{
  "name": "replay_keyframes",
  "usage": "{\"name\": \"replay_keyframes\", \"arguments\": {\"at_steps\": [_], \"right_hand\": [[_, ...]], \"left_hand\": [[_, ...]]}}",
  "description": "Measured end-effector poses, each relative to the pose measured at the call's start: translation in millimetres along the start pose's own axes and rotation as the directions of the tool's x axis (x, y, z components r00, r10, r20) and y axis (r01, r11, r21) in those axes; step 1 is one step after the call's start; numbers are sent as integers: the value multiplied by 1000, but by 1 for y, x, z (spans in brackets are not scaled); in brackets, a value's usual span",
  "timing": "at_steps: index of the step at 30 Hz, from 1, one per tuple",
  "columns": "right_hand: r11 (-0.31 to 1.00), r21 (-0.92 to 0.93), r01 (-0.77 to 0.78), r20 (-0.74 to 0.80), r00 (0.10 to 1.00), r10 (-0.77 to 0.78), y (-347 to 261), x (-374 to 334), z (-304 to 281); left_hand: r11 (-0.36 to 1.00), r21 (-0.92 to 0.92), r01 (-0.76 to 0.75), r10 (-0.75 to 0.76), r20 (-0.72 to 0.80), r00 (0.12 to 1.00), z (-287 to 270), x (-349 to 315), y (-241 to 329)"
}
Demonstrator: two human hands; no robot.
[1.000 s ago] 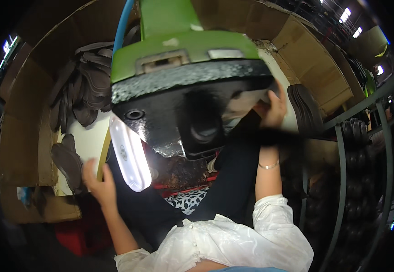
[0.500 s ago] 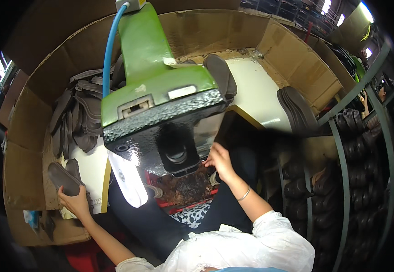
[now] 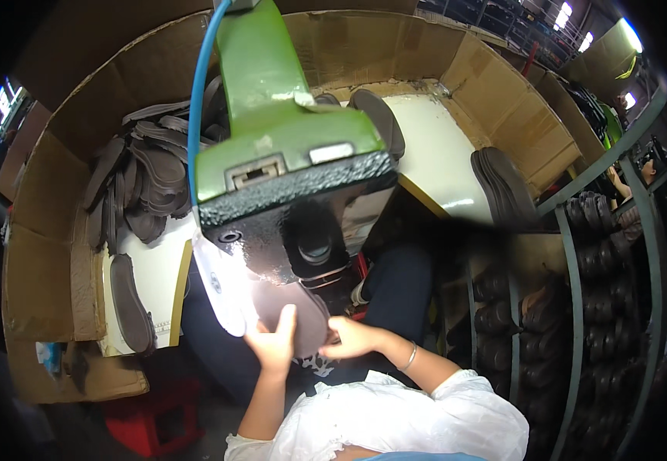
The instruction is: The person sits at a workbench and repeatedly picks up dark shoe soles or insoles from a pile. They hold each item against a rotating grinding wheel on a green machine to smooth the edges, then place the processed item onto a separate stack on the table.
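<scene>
Grey-brown shoe sole (image 3: pixel 308 313) sits at 6 o'clock from the green machine head (image 3: pixel 295 154); I'd worry it twists if the left hand (image 3: pixel 273 349), thumb clamped over it, loosens; long axis roughly 11-to-5 o'clock, toe end unclear; right hand (image 3: pixel 356 339) half-curled at its 4 o'clock edge, can't tell if pinching.

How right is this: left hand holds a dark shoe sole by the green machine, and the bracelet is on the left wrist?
One error: the bracelet is on the right wrist, as the head view shows. The rest stands: the left hand holds a dark shoe sole by the green machine.
</scene>
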State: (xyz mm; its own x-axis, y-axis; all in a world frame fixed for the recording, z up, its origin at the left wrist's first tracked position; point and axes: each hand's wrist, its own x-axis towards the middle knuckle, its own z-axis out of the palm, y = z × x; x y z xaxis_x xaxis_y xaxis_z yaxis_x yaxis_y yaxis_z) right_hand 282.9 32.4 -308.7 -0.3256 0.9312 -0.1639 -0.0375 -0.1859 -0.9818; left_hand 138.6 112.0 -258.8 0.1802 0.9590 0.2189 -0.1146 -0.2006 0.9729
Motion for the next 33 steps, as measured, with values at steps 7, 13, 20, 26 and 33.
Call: {"name": "replay_keyframes", "arguments": {"at_steps": [7, 13, 20, 26, 33], "right_hand": [[992, 107, 61, -259, 965, -32, 22, -37, 12], [915, 270, -300, -36, 946, 321, 15, -35, 18], [978, 188, -89, -89, 990, 107, 10, -30, 31], [982, 138, -126, -223, 963, 154, -6, -80, -28], [869, 354, 347, -639, 768, -47, -60, -86, -82]], "left_hand": [[947, -52, 317, -299, 218, 929, 29, -21, -11], [971, 68, 228, -233, 473, 850, 48, -1, 21], [922, 101, 375, -383, 391, 837, 32, 15, 53], [834, -202, 514, -407, 406, 818, 5, -3, 36], [875, -173, 453, -391, 301, 870, 7, -1, 39]]}}
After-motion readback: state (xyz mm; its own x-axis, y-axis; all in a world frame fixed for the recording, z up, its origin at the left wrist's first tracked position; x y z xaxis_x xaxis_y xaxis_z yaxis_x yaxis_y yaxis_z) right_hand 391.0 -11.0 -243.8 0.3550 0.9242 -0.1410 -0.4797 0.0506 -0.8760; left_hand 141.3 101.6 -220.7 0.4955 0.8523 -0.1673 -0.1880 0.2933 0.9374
